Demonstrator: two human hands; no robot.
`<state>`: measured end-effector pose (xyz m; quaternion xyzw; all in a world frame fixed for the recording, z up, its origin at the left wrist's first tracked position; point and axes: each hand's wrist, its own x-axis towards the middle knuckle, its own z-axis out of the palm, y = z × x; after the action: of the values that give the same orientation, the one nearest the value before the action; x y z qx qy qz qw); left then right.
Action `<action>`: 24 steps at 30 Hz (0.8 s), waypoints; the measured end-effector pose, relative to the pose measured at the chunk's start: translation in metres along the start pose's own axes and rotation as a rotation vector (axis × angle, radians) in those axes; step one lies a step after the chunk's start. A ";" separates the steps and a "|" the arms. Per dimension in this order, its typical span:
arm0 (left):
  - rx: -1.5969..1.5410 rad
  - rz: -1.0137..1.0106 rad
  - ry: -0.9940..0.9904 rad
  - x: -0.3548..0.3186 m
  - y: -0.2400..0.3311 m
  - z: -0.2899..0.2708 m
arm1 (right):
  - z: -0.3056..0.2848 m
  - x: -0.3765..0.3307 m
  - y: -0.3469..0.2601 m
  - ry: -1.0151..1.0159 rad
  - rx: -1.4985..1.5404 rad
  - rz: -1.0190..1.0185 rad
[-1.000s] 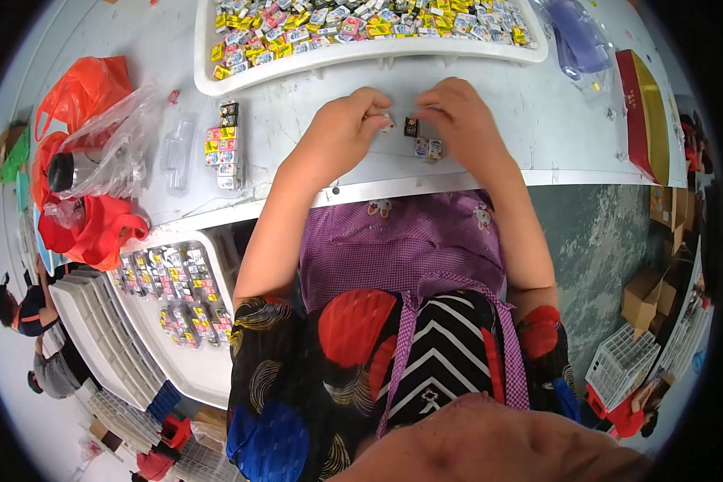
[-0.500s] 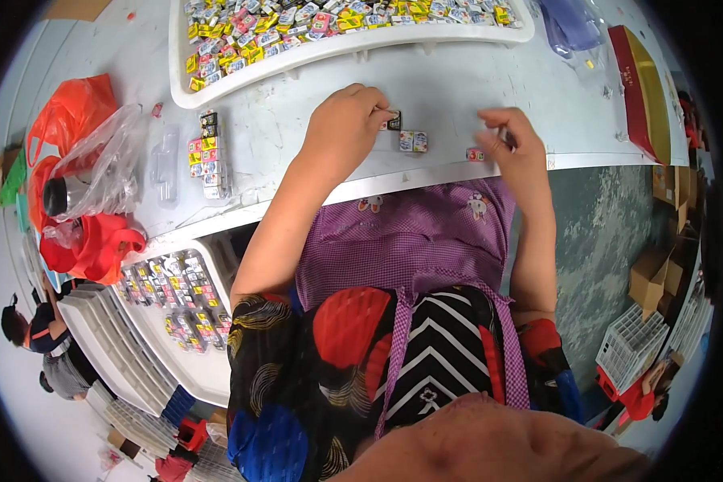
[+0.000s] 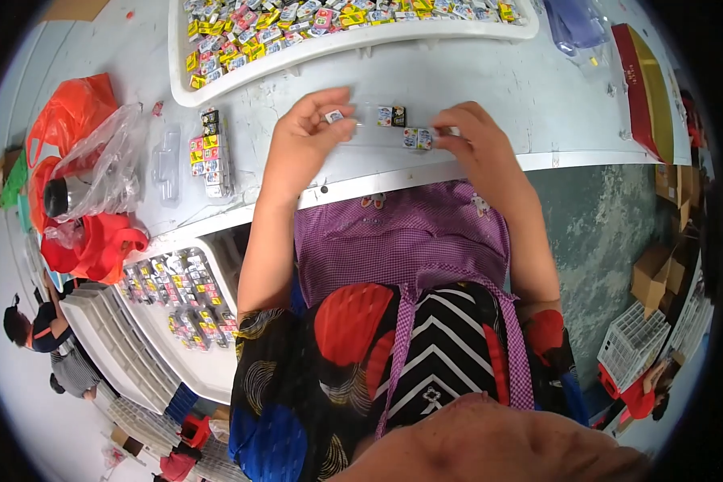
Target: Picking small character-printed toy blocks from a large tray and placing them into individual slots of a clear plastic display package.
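Over the table, my left hand is closed, pinching a small white box between thumb and fingers. To its right lies a short row of small boxes, one white and one black at the end. Slightly nearer me sits a pair of white printed boxes. My right hand is closed at the right end of that pair, thumb and fingertips on a small box mostly hidden by them. Something clear and thin, perhaps plastic, shows faintly beside the left fingertips.
A large white tray heaped with small boxes stands at the back. To the left are a filled clear pack, a clear plastic shell and red bags. A red-and-gold box stands right. Filled packs lie in a lower tray.
My left hand has moved left, off the black box, and now holds a white box. My right hand has come left to the white pair; the pink box near it no longer shows on the table.
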<state>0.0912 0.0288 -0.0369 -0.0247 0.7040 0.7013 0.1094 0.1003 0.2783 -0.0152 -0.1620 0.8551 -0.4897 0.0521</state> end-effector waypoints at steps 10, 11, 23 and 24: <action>0.163 0.049 0.054 -0.007 -0.003 0.003 | 0.053 0.044 -0.010 -0.045 -0.156 -0.282; 0.159 0.046 0.061 -0.007 -0.004 0.001 | 0.054 0.044 -0.009 -0.043 -0.214 -0.293; 0.229 0.045 0.050 -0.008 -0.001 0.004 | 0.069 0.031 0.003 0.190 -0.589 -0.458; 0.224 0.042 0.056 -0.008 -0.001 0.005 | 0.069 0.031 0.003 0.193 -0.647 -0.480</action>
<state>0.0994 0.0327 -0.0363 -0.0171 0.7810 0.6195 0.0771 0.0879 0.2128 -0.0512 -0.3181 0.9038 -0.2068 -0.1978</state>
